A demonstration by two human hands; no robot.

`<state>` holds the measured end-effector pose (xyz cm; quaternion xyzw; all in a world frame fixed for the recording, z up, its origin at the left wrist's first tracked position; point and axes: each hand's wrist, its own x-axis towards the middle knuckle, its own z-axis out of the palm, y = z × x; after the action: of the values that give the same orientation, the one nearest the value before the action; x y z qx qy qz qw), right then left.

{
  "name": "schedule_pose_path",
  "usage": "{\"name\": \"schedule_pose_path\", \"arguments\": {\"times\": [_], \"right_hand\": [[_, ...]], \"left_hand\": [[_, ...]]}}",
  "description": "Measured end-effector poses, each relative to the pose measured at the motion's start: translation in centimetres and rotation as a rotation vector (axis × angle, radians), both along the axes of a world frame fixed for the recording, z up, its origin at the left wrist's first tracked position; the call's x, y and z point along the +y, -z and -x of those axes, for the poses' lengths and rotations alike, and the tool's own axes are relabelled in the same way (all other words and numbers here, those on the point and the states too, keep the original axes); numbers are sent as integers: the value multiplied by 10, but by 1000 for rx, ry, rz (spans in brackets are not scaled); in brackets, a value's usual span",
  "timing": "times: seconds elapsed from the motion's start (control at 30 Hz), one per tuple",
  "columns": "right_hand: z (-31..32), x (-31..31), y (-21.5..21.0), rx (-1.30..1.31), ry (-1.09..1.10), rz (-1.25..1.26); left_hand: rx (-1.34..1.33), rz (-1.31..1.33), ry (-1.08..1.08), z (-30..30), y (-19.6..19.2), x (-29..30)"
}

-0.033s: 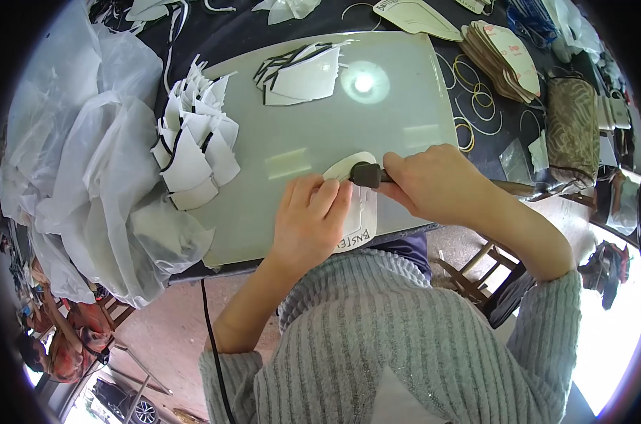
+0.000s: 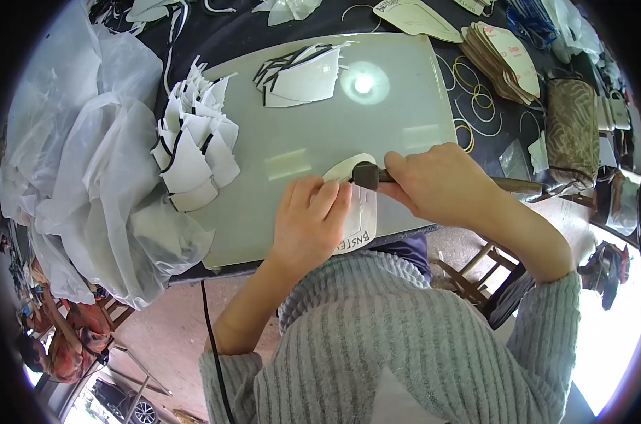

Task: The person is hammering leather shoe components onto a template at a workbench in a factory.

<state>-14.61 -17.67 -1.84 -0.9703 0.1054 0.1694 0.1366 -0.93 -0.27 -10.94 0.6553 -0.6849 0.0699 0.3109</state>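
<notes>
Pale cutting mat (image 2: 299, 141), left hand (image 2: 310, 226) flat on white template (image 2: 356, 205), right hand (image 2: 440, 184) grip pinching black-tipped tool (image 2: 366, 174)

left hand (image 2: 312, 220): laid flat, fingers pressed down together
right hand (image 2: 439, 182): closed in a grip, forearm bent inward
</notes>
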Motion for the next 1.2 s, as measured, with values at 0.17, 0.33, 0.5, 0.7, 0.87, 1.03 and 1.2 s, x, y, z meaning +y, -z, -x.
{"name": "schedule_pose_path", "arguments": {"times": [0.17,0.33,0.5,0.7,0.87,1.03,1.2], "right_hand": [[3,6,6,-75,47,11],[3,7,10,4,57,7],[2,7,5,-118,107,-5],[5,14,8,16,84,-31],[7,16,15,-23,126,-7],[7,18,16,-18,138,16],[7,21,15,-61,167,-8]], "left_hand": [[49,1,3,1,1,0],[274,-58,-76,7,-4,7],[95,-59,-118,14,0,11],[123,-59,-112,14,1,12],[263,-113,-226,14,-10,14],[79,-95,-259,25,-5,20],[-8,-100,-230,24,-6,18]]}}
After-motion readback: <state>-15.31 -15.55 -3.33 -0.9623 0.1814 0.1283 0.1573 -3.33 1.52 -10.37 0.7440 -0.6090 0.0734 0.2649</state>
